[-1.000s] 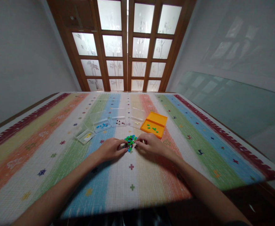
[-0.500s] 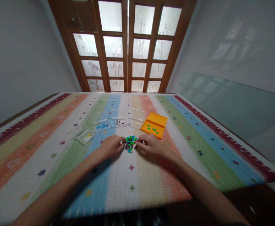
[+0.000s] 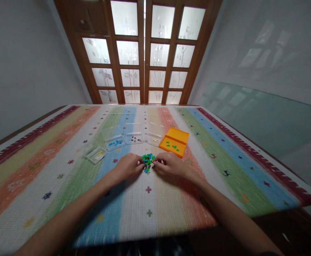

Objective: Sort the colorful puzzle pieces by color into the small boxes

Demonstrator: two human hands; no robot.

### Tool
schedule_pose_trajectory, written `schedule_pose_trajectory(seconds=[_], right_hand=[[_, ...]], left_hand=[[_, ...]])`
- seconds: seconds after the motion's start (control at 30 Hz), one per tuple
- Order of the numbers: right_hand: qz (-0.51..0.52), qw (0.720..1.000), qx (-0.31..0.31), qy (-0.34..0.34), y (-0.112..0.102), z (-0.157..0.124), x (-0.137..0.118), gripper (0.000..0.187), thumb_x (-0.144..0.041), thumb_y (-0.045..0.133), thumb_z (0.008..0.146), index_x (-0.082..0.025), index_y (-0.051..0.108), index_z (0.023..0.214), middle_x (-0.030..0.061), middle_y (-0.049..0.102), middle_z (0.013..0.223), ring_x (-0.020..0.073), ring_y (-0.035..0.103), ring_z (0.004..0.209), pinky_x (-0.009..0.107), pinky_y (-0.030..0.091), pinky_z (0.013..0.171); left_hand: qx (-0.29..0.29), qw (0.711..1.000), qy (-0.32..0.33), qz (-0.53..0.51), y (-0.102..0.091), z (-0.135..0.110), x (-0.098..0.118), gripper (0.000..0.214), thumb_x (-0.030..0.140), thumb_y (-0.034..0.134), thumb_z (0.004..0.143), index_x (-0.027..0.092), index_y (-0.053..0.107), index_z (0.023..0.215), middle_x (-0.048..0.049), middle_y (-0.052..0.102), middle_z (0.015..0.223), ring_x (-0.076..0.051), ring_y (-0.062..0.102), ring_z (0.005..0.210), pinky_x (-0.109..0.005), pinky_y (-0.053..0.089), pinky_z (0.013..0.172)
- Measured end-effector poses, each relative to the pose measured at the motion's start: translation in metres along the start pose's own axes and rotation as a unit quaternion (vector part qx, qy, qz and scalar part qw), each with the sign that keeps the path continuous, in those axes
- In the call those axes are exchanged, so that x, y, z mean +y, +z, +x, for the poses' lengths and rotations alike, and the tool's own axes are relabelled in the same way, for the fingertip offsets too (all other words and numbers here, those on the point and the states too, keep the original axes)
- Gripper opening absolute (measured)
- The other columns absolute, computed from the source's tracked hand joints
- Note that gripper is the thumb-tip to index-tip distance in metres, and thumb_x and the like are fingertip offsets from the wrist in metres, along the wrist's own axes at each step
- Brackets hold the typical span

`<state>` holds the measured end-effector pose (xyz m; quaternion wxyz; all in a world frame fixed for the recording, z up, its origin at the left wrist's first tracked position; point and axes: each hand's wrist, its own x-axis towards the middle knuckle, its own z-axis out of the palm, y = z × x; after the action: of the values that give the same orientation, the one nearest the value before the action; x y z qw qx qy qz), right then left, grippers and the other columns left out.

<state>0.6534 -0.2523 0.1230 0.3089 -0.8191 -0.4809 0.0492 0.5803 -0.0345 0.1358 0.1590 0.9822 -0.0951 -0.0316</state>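
A small heap of mixed building bricks (image 3: 148, 160), mostly green, blue and dark brown, lies on the striped cloth between my hands. My left hand (image 3: 130, 165) is at the heap's left edge, its fingertips pinched together against the pieces; what they hold is too small to make out. From the right, my right hand (image 3: 168, 163) touches the heap with thumb and fingers closed, and any piece in them is hidden. Beyond the heap, an orange case (image 3: 182, 146) lies open with several green bricks (image 3: 174, 146) in it.
Clear lidded boxes stand in an arc behind the heap: one with yellow pieces (image 3: 99, 154), one with blue pieces (image 3: 115, 143), one with dark red pieces (image 3: 135, 139) and one with cream pieces (image 3: 155, 140). The table's front edge (image 3: 145, 237) runs below my forearms.
My left hand has shifted slightly right, its fingertips further into the heap's left side. My right hand stays almost where it was, and the boxes have not moved.
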Motion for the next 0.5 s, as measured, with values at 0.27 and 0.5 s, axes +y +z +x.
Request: schedule_pose_trajectory(seconds=[0.27, 0.5], right_hand=[[-0.006, 1.0, -0.001, 0.003, -0.001, 0.0, -0.003, 0.016, -0.02, 0.059, 0.091, -0.017, 0.073, 0.084, 0.0036, 0.068, 0.075, 0.0144, 0.054, 0.065, 0.026, 0.036, 0.062], [-0.012, 1.0, -0.002, 0.015, -0.001, -0.001, -0.003, 0.015, -0.02, 0.06, 0.09, -0.019, 0.073, 0.083, 0.0035, 0.069, 0.076, 0.0151, 0.056, 0.067, 0.027, 0.038, 0.064]], left_hand=[[0.016, 0.999, -0.043, -0.028, 0.006, 0.008, 0.007, 0.023, 0.027, 0.06, 0.084, 0.017, 0.08, 0.08, -0.0092, 0.075, 0.069, -0.019, 0.064, 0.063, -0.028, 0.036, 0.059], [0.072, 0.992, -0.061, -0.078, 0.014, 0.007, 0.008, 0.016, 0.025, 0.065, 0.079, 0.015, 0.076, 0.075, -0.0043, 0.068, 0.061, -0.015, 0.057, 0.057, -0.026, 0.034, 0.056]])
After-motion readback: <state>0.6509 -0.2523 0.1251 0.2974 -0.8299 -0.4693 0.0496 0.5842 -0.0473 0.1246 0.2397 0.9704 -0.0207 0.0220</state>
